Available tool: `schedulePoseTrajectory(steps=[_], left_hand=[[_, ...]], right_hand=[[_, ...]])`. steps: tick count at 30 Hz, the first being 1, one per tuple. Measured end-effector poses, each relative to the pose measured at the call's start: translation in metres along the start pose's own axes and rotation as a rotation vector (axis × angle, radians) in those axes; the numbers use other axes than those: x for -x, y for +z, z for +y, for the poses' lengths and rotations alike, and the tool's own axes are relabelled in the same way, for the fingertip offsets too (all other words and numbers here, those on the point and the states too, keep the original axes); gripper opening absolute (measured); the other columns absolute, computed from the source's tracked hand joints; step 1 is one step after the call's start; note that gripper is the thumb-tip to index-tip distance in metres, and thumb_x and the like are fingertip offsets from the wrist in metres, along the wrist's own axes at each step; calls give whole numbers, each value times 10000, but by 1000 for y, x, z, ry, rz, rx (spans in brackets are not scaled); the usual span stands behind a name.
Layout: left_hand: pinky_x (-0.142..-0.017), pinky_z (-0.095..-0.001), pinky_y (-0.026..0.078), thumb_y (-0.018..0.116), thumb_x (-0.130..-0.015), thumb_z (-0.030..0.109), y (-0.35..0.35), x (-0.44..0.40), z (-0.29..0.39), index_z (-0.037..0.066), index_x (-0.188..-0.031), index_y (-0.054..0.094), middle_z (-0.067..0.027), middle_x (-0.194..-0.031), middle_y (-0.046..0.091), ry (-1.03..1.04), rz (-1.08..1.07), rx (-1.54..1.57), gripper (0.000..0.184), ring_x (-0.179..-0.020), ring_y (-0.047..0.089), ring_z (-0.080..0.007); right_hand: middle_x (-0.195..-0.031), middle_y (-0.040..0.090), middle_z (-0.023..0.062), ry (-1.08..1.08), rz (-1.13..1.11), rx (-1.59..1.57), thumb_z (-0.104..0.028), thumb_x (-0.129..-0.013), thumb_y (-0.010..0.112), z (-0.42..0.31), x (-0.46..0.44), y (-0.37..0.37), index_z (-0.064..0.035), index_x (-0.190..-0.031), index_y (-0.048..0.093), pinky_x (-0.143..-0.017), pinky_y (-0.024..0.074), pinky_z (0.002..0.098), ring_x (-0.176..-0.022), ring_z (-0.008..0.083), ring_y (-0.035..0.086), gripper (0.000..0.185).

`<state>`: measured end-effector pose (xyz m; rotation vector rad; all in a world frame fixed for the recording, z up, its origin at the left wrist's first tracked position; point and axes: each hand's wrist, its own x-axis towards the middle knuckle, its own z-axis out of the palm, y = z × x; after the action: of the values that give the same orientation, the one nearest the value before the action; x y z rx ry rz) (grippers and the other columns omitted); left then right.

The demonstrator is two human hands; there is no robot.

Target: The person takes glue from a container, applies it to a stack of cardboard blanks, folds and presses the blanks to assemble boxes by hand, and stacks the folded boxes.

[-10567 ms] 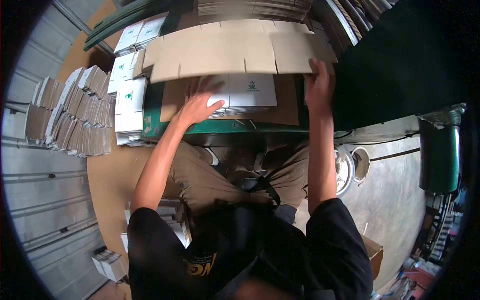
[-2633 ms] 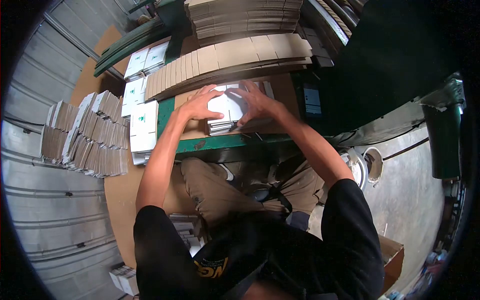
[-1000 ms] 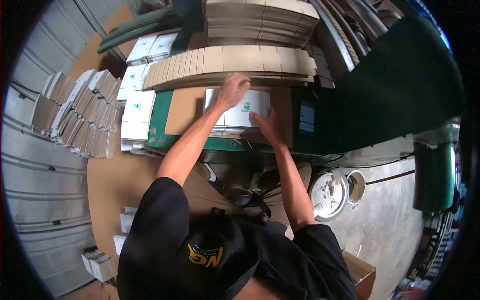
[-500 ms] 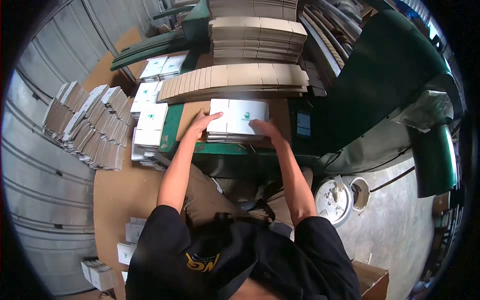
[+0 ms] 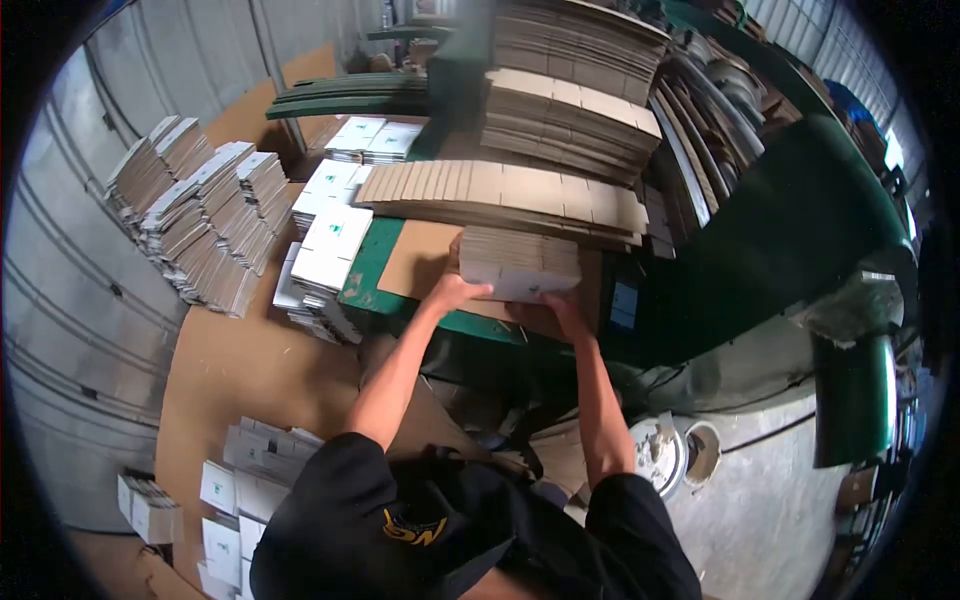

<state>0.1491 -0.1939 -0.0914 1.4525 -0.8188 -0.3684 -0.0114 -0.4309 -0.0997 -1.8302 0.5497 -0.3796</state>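
Between both hands a stack of flat boxes [image 5: 520, 262] is tilted up, its brown edges on top and a white printed face toward me. My left hand [image 5: 455, 287] grips its left end, thumb on the white face. At the right end, my right hand [image 5: 562, 303] holds the lower corner. Below the stack lies a brown cardboard sheet [image 5: 415, 250] on the green table [image 5: 368, 275]. Behind it runs a long row of overlapping brown cardboard pieces [image 5: 530, 192].
White printed box stacks [image 5: 325, 245] stand left of the table. Farther left are tall leaning stacks [image 5: 205, 220]. A phone [image 5: 622, 305] lies right of my hands, beside a large green machine part [image 5: 770, 230]. More white stacks [image 5: 222, 545] sit lower left.
The white stack lay flat on the sheet; now it is lifted and tipped on edge in both hands. The view has shifted, showing more of the lower-left stacks.
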Motion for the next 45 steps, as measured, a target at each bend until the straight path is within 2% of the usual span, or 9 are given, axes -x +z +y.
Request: schedulePoseTrajectory(steps=[8, 11, 13, 18, 25, 31, 35, 41, 45], left_hand=[[-1236, -411, 273, 893, -778, 286, -4, 38, 60, 65, -1639, 168, -146, -1617, 344, -89, -29, 0, 1147, -1510, 305, -264], [-1116, -454, 448, 646, -986, 558, -35, 96, 96, 102, -1479, 508, -55, -1379, 635, -349, -262, 756, 686, -1318, 574, -235], [-1113, -446, 461, 474, -1076, 523, -30, 126, 57, 59, -1530, 466, -67, -1503, 571, -351, -621, 1363, 649, -1334, 568, -231], [-1159, -409, 407, 566, -1039, 412, -15, 193, 53, 45, -1486, 518, -107, -1460, 609, -322, -211, 1122, 580, -1354, 550, -244], [-1150, -395, 419, 739, -939, 299, -17, 254, 38, 26, -1562, 403, -105, -1529, 537, -357, -51, 1055, 759, -1370, 525, -215], [-954, -353, 530, 855, -838, 324, -36, 217, 81, 18, -1415, 540, -62, -1242, 659, -264, 209, 734, 725, -1140, 632, -203], [-1047, -379, 468, 822, -809, 317, -45, 211, 87, 20, -1472, 460, -94, -1317, 596, -363, 180, 575, 811, -1230, 561, -214], [-1071, -398, 446, 808, -834, 332, -41, 228, 90, -2, -1499, 396, -130, -1363, 552, -315, 376, 453, 851, -1262, 524, -232], [-1244, -449, 241, 818, -832, 325, -42, 231, 95, -8, -1651, 62, -182, -1662, 251, -149, 440, 308, 1163, -1531, 252, -305]], right_hand=[[-1295, 629, 120, -244, 2, -249, -221, -715, 939, -41, 36, -29, -22, -1441, 497, -1057, 481, 403, -1192, 282, 609, 872], [-1209, 674, 125, 61, -182, -532, -129, -707, 841, -25, 64, -64, 2, -1393, 536, -958, 577, 410, -1088, 278, 682, 762], [-1233, 680, 117, 62, -395, -568, -187, -645, 863, -25, 82, -68, 20, -1393, 546, -997, 549, 400, -1134, 274, 673, 838], [-1314, 663, 102, 16, -716, -493, -136, -497, 967, -63, 119, -18, 5, -1391, 575, -1090, 463, 394, -1221, 236, 610, 987], [-1542, 500, 116, -116, -827, -280, -75, -717, 902, -113, 109, 19, 13, -1556, 417, -1181, 379, 414, -1428, 224, 459, 973], [-1494, 504, 200, -2, -551, -405, -601, -983, 613, -159, 153, 48, -144, -1662, 273, -1131, 418, 434, -1340, 293, 524, 885], [-1666, 293, 220, -3, -521, -253, -72, -821, 855, -170, 180, 91, 6, -1655, -34, -1215, 308, 390, -1476, 275, 380, 1221], [-1666, 297, 214, 30, -579, -255, -38, -877, 771, -152, 179, 107, -15, -1661, -44, -1194, 346, 387, -1460, 274, 402, 1131], [-1615, 368, 215, 135, -627, -275, -98, -833, 842, -160, 177, 119, -30, -1669, -5, -1155, 407, 405, -1414, 283, 460, 1192]])
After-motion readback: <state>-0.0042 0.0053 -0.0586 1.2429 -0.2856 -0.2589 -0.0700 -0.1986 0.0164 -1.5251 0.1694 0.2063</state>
